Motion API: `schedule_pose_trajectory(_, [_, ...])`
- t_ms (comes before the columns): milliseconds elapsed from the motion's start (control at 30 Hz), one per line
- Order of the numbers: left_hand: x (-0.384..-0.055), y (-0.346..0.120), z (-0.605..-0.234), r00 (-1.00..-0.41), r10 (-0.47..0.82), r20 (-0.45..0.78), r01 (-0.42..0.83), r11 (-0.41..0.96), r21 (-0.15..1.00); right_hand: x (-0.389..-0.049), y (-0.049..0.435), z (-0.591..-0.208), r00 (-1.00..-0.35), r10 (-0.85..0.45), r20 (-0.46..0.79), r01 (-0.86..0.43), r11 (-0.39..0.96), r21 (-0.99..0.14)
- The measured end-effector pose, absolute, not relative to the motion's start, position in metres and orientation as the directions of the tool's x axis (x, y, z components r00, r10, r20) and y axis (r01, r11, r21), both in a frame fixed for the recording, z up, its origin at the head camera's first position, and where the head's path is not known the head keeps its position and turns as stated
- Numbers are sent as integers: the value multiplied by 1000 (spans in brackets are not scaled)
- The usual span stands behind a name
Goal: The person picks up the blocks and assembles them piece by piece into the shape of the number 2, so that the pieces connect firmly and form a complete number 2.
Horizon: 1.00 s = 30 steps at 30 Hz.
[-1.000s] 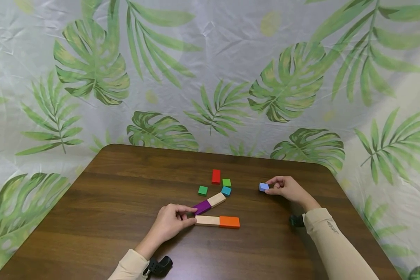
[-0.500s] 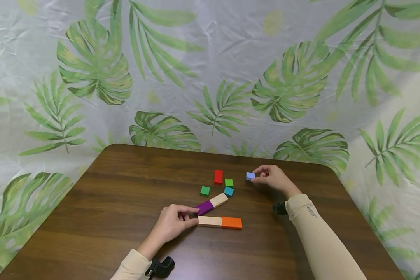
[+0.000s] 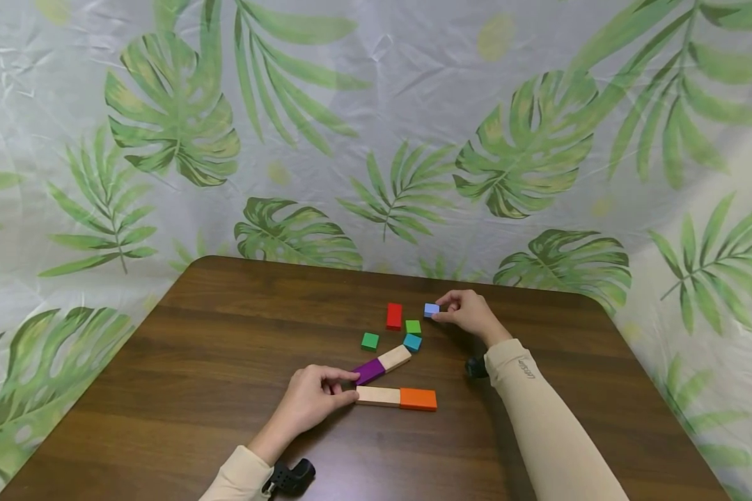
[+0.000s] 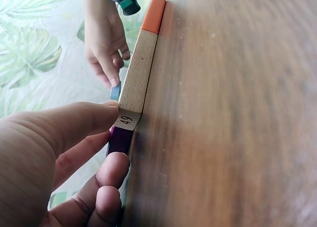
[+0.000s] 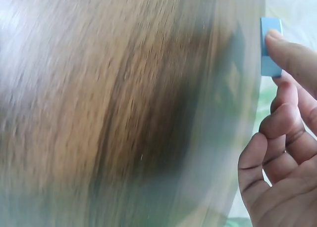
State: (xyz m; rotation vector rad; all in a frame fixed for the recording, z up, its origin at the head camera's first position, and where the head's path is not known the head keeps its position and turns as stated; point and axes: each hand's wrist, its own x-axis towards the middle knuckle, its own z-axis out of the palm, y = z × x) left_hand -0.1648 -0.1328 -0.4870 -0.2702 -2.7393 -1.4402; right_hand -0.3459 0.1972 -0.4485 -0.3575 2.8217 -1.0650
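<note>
At the table's centre, my left hand (image 3: 310, 400) pinches the left ends of two blocks with thumb and forefinger: a purple block (image 3: 370, 371) and a plain wood block (image 3: 378, 396) with "49" on its end in the left wrist view. An orange block (image 3: 418, 399) extends the plain one rightward. Another plain wood block (image 3: 395, 358) continues the purple one diagonally, with a teal-blue block (image 3: 412, 342) at its far end. My right hand (image 3: 466, 313) holds a small light-blue block (image 5: 271, 59) between thumb and forefinger, right of the red block (image 3: 394, 316).
A lime-green block (image 3: 413, 327) lies just beyond the teal-blue one, and a darker green block (image 3: 370, 341) is to its left. Behind the brown wooden table (image 3: 225, 334) hangs a leaf-patterned curtain (image 3: 326, 139).
My right hand has carried the light-blue block leftward and farther away, toward the red block. The left hand stays at the same two block ends. The head view shifts slightly.
</note>
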Motion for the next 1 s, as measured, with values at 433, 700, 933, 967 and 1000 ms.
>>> schedule_pose_trajectory(433, [-165,-132,-488,-984,137,117,174,556,813,-352,177,-453,-966,-257,0,-198,744,-638])
schedule_pose_trajectory(700, [-165,-133,-487,-984,136,115,172,558,812,-350,170,-452,-965,-261,-5,-200,751,-629])
schedule_pose_trajectory(933, [-164,-133,-487,-984,139,114,173,557,813,-349,169,-453,-965,-262,-24,-193,764,-616])
schedule_pose_trajectory(967, [-164,-133,-487,-984,139,115,174,556,813,-349,169,-454,-965,-262,-25,-193,767,-613])
schedule_pose_trajectory(1000, [-164,-133,-488,-983,140,115,174,556,813,-349,169,-454,-965,-260,-28,-189,768,-612])
